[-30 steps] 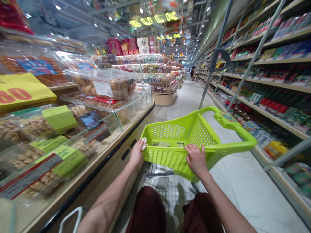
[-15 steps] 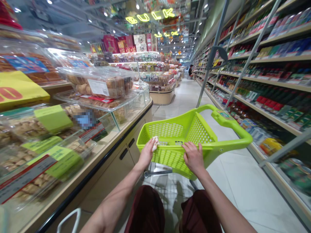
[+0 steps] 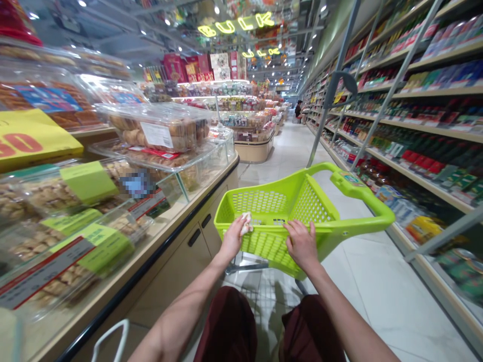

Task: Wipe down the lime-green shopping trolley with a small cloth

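A lime-green plastic shopping cart (image 3: 260, 203) with perforated basket walls stands sideways in front of my knees, its handle toward the right. At the left part of the near rim, my left hand (image 3: 232, 237) is closed on a crumpled white cloth (image 3: 246, 222) with some darker marks, pressed against the rim. Whether it is fabric or paper, I cannot tell. My right hand (image 3: 302, 244) grips the same rim farther right, fingers hooked over the edge and thumb sticking up. The inner side of its fingertips is hidden.
At left, a display counter (image 3: 204, 201) carries clear boxes of baked snacks (image 3: 158, 130) and price signs (image 3: 45, 271). Stocked shelves (image 3: 426, 130) line the right side, with a grey metal ladder (image 3: 328, 105) before them. A person (image 3: 298, 111) is far down the aisle.
My left hand has slid slightly right along the rim with the white cloth. My right hand stays in place on the rim. The whole view has shifted a little.
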Demonstrator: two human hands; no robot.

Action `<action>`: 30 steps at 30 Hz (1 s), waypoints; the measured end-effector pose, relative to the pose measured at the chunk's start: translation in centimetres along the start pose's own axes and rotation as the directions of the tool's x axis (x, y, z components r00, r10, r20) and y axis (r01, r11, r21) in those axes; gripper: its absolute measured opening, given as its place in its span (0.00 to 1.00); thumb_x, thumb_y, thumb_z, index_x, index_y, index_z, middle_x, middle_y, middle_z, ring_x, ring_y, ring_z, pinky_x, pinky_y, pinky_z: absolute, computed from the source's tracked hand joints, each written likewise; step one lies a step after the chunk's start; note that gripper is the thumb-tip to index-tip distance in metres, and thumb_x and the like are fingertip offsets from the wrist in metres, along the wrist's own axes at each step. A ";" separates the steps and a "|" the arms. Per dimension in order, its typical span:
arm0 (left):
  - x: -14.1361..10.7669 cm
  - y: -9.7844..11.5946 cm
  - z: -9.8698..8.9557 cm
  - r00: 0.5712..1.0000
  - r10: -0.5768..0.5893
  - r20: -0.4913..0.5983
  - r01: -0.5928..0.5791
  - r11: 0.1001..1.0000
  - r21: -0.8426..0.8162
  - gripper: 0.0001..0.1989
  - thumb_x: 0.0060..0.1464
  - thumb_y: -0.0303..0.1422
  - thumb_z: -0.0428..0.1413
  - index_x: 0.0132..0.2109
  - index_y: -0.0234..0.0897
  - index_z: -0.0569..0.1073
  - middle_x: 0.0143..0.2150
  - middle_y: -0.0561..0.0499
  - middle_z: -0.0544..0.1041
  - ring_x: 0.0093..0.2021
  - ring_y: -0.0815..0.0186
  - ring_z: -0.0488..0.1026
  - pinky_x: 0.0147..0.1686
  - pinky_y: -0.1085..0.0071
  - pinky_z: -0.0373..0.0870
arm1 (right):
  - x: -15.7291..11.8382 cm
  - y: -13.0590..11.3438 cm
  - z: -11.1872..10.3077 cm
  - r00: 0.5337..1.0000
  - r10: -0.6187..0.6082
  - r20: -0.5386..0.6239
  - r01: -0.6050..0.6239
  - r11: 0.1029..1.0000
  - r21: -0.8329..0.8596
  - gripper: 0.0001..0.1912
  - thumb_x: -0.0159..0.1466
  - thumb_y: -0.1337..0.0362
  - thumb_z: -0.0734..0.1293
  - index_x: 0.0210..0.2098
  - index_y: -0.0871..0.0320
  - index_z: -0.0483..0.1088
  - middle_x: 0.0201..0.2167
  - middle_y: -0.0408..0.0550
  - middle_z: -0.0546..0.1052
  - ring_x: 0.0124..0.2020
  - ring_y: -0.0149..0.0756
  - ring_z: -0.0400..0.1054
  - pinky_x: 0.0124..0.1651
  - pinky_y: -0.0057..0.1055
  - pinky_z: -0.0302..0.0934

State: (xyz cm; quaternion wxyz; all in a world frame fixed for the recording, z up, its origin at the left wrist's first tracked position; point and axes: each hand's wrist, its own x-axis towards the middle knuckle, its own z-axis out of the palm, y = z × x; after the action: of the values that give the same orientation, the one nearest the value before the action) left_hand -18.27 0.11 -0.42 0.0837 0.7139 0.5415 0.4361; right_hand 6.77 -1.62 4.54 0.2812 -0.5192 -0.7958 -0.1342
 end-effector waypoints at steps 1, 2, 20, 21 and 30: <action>0.1 0.3 0.3 1.000 0.022 0.021 -0.022 1.000 -0.003 0.30 0.45 0.16 0.44 0.55 0.39 0.65 0.58 0.47 0.64 0.58 0.64 0.60 0.56 0.63 0.59 | 0.0 0.0 -0.1 1.000 -0.007 0.004 0.007 1.000 -0.003 0.18 0.57 0.70 0.58 0.46 0.56 0.67 0.48 0.49 0.72 0.53 0.40 0.59 0.60 0.50 0.32; 0.1 0.2 0.3 0.999 0.022 0.034 -0.022 1.000 0.007 0.30 0.45 0.16 0.44 0.55 0.39 0.65 0.58 0.47 0.63 0.58 0.64 0.60 0.56 0.62 0.59 | 0.0 0.1 -0.2 1.000 -0.015 0.008 0.015 1.000 -0.005 0.18 0.57 0.70 0.58 0.47 0.56 0.67 0.48 0.49 0.72 0.53 0.40 0.59 0.60 0.51 0.32; 0.0 1.7 1.7 0.995 0.084 0.048 -0.087 0.995 0.047 0.28 0.47 0.17 0.45 0.55 0.39 0.65 0.59 0.46 0.62 0.58 0.63 0.60 0.56 0.60 0.59 | 0.0 0.1 0.0 0.999 -0.039 -0.009 0.038 0.999 -0.030 0.18 0.56 0.70 0.58 0.45 0.56 0.67 0.47 0.50 0.72 0.51 0.42 0.60 0.58 0.52 0.35; 0.0 1.7 1.6 0.994 0.094 0.057 -0.098 0.994 0.058 0.27 0.47 0.17 0.45 0.55 0.40 0.65 0.59 0.46 0.62 0.58 0.63 0.59 0.56 0.59 0.59 | 0.0 0.2 0.0 0.999 -0.048 -0.010 0.048 0.998 -0.031 0.18 0.56 0.70 0.58 0.45 0.56 0.67 0.47 0.50 0.72 0.51 0.42 0.60 0.58 0.52 0.35; -0.9 -4.8 -3.5 0.946 -0.243 -0.216 0.274 0.954 0.124 0.24 0.49 0.19 0.46 0.53 0.39 0.66 0.57 0.49 0.65 0.57 0.63 0.61 0.55 0.61 0.60 | 0.0 0.2 0.3 0.998 -0.052 -0.047 0.051 0.998 -0.038 0.17 0.56 0.70 0.58 0.44 0.56 0.68 0.46 0.50 0.72 0.50 0.42 0.61 0.58 0.52 0.35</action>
State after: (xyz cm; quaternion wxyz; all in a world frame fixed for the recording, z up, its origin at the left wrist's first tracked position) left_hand -24.17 0.00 -1.59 0.0310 0.5937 0.6680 0.4477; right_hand 6.88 -1.42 4.28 0.2869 -0.5003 -0.7994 -0.1685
